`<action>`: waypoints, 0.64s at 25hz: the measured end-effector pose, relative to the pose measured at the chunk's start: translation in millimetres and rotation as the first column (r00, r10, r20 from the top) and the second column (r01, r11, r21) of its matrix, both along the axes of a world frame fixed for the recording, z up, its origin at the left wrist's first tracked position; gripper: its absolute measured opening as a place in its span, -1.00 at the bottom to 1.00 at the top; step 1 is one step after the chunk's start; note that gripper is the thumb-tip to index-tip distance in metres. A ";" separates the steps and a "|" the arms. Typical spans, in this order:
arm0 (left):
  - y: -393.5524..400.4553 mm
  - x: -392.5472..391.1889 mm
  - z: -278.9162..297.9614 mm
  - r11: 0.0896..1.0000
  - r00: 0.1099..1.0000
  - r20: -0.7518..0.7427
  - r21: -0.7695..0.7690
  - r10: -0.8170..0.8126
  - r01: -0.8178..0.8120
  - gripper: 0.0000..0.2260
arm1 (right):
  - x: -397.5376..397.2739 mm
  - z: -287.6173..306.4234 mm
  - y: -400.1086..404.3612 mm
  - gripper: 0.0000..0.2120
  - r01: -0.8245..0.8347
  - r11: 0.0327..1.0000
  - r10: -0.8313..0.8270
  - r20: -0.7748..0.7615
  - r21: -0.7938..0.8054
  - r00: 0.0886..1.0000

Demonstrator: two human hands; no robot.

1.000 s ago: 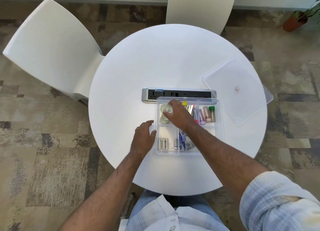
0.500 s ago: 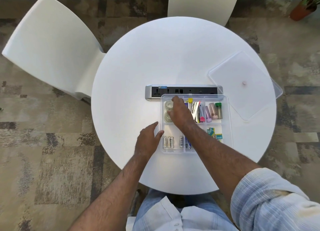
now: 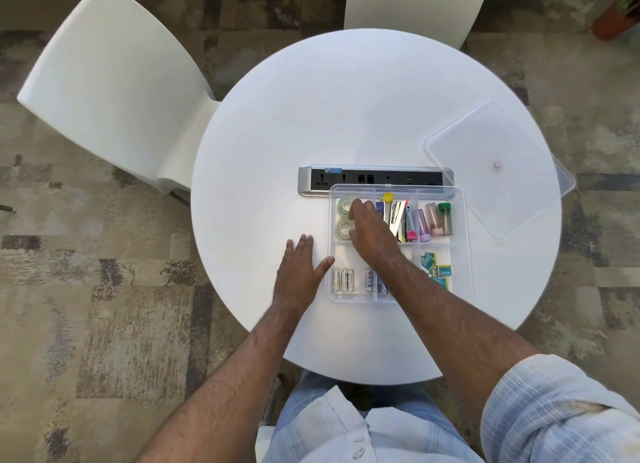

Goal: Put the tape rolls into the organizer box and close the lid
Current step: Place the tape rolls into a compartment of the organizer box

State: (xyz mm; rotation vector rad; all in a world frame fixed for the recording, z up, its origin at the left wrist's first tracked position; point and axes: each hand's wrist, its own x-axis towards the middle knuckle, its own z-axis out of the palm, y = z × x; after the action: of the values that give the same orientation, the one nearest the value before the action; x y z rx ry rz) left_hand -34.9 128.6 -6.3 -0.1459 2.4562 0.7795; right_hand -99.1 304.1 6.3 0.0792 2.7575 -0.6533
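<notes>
A clear organizer box point(image 3: 462, 254) sits open on the round white table point(image 3: 346, 116). Two clear tape rolls lie in its far-left compartment: one point(image 3: 345, 204) at the back, one point(image 3: 344, 227) in front of it. My right hand point(image 3: 372, 232) hovers over that compartment, fingertips curled down at the rolls' right edge; whether it grips one is hidden. My left hand point(image 3: 299, 272) lies flat on the table, thumb touching the box's left wall. The clear lid point(image 3: 491, 164) rests on the table at the right, apart from the box.
Other compartments hold batteries point(image 3: 343, 279), pens and markers point(image 3: 401, 216), small vials point(image 3: 435, 219) and teal packets point(image 3: 434, 270). A power strip point(image 3: 363, 178) is set into the table behind the box. White chairs point(image 3: 110, 81) stand left and behind; a potted plant point(image 3: 616, 19) at far right.
My right hand has stayed over the tape compartment, shifting slightly. My left hand has flattened against the box's left side. The camera view has moved a little.
</notes>
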 end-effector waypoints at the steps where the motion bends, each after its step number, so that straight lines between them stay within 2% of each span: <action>1: 0.2 -0.4 0.0 1.000 1.000 0.002 0.001 0.002 -0.002 -0.27 | 0.4 -1.8 -0.8 -0.71 0.002 1.000 -0.002 -0.003 0.006 1.000; 13: -0.8 -3.8 1.3 1.000 0.999 0.031 0.010 0.006 -0.006 -0.26 | -6.7 -7.6 -0.9 -0.80 -0.022 1.000 0.022 0.021 0.004 1.000; 16: -1.0 -5.9 1.8 1.000 0.999 0.033 0.011 0.003 -0.003 -0.25 | -8.6 -6.8 -0.2 -0.76 -0.022 1.000 0.023 0.037 -0.021 0.999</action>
State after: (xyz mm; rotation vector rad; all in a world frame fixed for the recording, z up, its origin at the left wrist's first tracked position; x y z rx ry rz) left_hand -40.8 127.6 -4.5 -0.1570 2.4207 0.7864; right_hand -107.7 303.9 -0.6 0.0556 2.7111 -0.6673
